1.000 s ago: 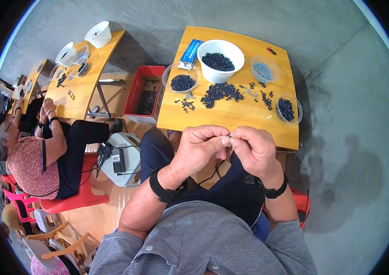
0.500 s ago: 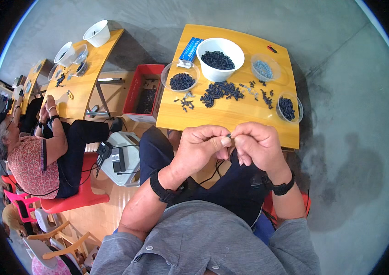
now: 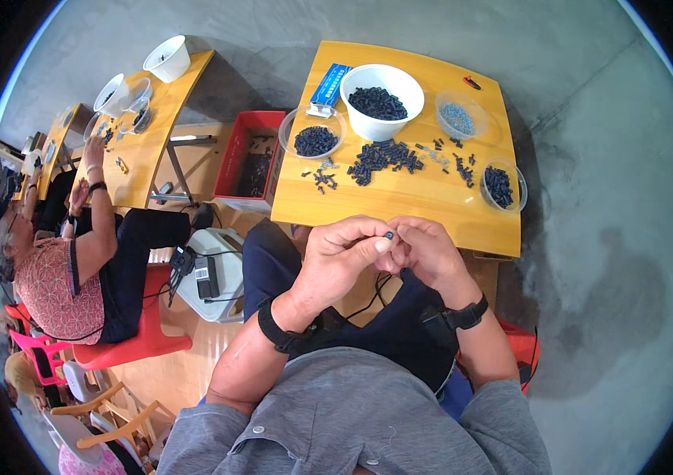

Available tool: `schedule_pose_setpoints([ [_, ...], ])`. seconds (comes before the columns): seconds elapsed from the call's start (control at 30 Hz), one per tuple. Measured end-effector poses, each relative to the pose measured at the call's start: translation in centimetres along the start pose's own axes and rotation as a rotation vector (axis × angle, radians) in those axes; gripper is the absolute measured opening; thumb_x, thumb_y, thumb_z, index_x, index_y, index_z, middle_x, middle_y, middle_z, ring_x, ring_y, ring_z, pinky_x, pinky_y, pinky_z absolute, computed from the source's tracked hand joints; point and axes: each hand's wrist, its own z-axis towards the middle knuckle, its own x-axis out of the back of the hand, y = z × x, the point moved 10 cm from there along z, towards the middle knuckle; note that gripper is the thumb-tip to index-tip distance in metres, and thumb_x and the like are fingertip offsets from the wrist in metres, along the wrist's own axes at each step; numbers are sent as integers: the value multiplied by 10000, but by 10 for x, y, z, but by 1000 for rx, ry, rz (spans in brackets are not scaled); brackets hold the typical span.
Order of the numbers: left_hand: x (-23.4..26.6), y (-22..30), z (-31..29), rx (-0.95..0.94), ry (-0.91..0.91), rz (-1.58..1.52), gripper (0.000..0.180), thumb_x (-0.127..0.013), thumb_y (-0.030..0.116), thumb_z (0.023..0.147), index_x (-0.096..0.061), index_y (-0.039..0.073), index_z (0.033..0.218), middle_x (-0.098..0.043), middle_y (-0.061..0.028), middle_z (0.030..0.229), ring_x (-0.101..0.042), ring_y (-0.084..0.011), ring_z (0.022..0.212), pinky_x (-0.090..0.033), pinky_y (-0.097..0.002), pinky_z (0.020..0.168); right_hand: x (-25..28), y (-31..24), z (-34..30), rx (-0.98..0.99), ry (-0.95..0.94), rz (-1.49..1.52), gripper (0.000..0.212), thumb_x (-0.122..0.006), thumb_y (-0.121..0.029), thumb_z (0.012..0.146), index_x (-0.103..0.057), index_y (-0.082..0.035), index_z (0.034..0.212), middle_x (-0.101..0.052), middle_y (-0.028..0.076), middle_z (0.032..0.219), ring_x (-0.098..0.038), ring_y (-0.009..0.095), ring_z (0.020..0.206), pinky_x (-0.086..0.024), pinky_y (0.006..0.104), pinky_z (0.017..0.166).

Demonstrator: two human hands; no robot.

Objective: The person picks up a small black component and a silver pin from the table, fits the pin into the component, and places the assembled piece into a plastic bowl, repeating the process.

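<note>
My left hand (image 3: pixel 340 257) pinches a small black cylindrical piece (image 3: pixel 389 235) between thumb and forefinger, its round end turned up. Against it rests my right hand (image 3: pixel 431 255), fingers closed and touching the left fingertips; whatever they may hold is hidden. Both hands are just off the near edge of the yellow table (image 3: pixel 336 210). Beyond them lies a loose pile of black pieces (image 3: pixel 384 158), with small silvery parts (image 3: pixel 435 157) to its right. A clear tub of black pieces (image 3: pixel 498 186) stands at the right edge, and another tub of black pieces (image 3: pixel 315 141) at the left.
A white bucket (image 3: pixel 376 129) with black pieces stands farther back, beside a blue box (image 3: pixel 330 85). A clear tub of small silvery parts (image 3: pixel 457 119) and a red-and-black tool (image 3: pixel 472 82) are at far right. Left stand a red bin (image 3: pixel 229 162) and a seated co-worker (image 3: pixel 59 289).
The right fingers have curled in closer behind the left fingertips. The black piece now shows its round end. At left, the co-worker's hands have separated, one reaching farther over the table.
</note>
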Motion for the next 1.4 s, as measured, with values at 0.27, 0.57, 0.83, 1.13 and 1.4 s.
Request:
schedule_pose_setpoints([
  [0.27,15,-14,-2,28,64,72,99,-587,7,864,-619,-24,952,-643,-74,840,-616,-131,680,-505,-243,638,-2,-29,-12,134,16,-41,142,-523,-140,924,-545,-7,967,-608,86,735,-552,134,443,-478,258,410],
  [0.57,22,-22,-5,50,107,45,92,-592,-3,857,-625,-10,943,-644,-68,817,-608,-124,653,-498,-238,614,-12,-32,-19,130,-41,154,197,-514,-179,935,-565,9,962,-598,88,714,-555,136,477,-485,276,434],
  [0.83,18,-25,-9,61,107,58,93,-595,1,857,-628,-7,944,-638,-55,801,-606,-118,649,-498,-235,606,-37,-53,-38,246,-232,77,166,-464,-144,948,-495,-4,1032,-612,118,780,-633,193,589,-524,282,515],
  [1.13,10,-19,-12,62,67,85,96,-595,29,870,-631,-6,952,-641,-50,815,-612,-112,665,-501,-229,618,-47,-67,-61,399,-236,-157,157,-505,-82,926,-565,35,1012,-613,103,767,-617,164,582,-528,268,545],
  [1.4,5,-15,-14,37,29,75,104,-604,41,870,-633,-4,959,-644,-46,821,-617,-107,679,-506,-227,631,-52,-80,-66,508,-151,-318,155,-512,-17,903,-582,52,1023,-594,71,751,-603,127,603,-496,226,550],
])
